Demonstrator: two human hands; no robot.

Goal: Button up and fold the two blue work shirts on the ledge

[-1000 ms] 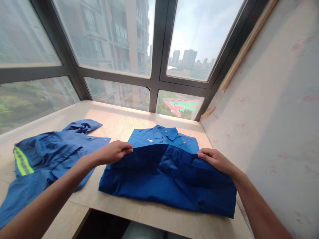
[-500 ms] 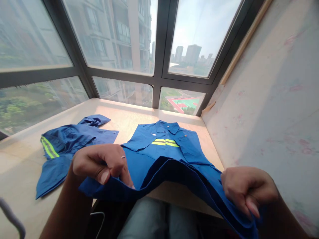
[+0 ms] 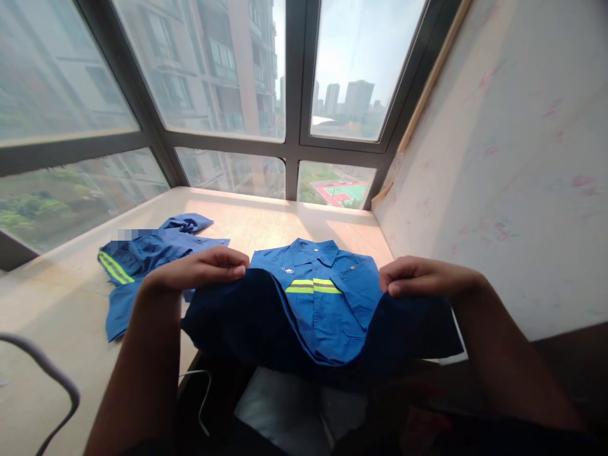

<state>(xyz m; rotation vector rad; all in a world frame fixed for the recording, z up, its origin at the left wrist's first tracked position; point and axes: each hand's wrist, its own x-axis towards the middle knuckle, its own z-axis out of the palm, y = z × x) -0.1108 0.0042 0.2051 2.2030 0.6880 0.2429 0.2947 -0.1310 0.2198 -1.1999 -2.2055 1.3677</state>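
Note:
A blue work jacket with a collar and yellow reflective strips lies front up before me, its collar toward the window and its sleeves laid inward over the chest. My left hand pinches the lower part of the jacket on the left. On the right, my right hand grips it in the same way. Between the hands the raised cloth sags, and its hem hangs over the table's near edge. Left of the jacket is a second blue garment, crumpled, with a yellow strip; my left forearm hides part of it.
The pale wooden surface meets dark-framed windows at the back. A flower-patterned wall bounds the right side. A grey cable curves at the lower left, and a thin white cord hangs below the edge.
Both hands have risen and come closer together, lifting the jacket's lower part and folding it up toward the chest. The view has shifted slightly.

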